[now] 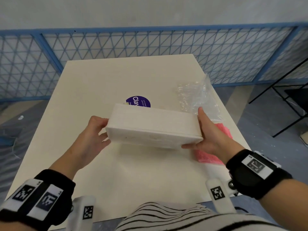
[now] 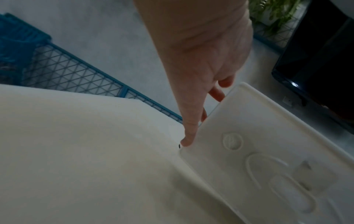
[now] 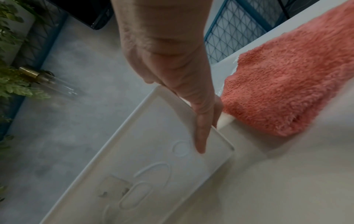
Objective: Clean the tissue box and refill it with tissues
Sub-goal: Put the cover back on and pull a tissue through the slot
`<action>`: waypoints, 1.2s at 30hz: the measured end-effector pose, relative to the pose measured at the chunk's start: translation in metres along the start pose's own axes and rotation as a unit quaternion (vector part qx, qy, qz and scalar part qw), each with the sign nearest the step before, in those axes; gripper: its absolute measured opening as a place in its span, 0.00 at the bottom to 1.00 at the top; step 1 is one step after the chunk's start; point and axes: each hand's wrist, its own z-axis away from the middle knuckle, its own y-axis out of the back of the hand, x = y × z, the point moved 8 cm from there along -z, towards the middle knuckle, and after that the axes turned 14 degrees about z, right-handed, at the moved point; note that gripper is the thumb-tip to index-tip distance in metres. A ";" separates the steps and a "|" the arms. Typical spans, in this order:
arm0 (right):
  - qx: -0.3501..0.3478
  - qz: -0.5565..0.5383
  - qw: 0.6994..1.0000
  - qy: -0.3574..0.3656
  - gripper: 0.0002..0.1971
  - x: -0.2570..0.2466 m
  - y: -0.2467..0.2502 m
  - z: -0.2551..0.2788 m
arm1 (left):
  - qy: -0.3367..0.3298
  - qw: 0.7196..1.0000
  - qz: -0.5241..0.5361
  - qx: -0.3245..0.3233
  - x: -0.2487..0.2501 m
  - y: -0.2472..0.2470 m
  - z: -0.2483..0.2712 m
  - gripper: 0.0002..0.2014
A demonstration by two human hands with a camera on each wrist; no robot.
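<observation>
I hold a white rectangular tissue box (image 1: 153, 124) in the air over the middle of the white table (image 1: 116, 172), tilted slightly. My left hand (image 1: 100, 130) grips its left end, thumb on top and fingers beneath. My right hand (image 1: 205, 130) grips the right end, thumb up along the side and fingers under the bottom. In the left wrist view, the left hand (image 2: 201, 60) reaches to the box (image 2: 268, 151), whose embossed underside shows. From the right wrist, the right hand (image 3: 172, 60) lays a finger across that same face of the box (image 3: 153, 159).
A pink fluffy cloth (image 1: 206, 157) lies on the table under my right hand, also the cloth (image 3: 296, 83). Crumpled clear plastic wrap (image 1: 196, 95) sits at the far right. A purple round label (image 1: 138, 101) lies behind the box. A blue mesh fence (image 1: 150, 45) surrounds the table.
</observation>
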 end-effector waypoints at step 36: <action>0.065 0.685 0.638 0.346 0.09 -0.051 -0.077 0.005 | 0.124 0.989 -0.068 0.033 -0.068 0.017 -0.005 0.26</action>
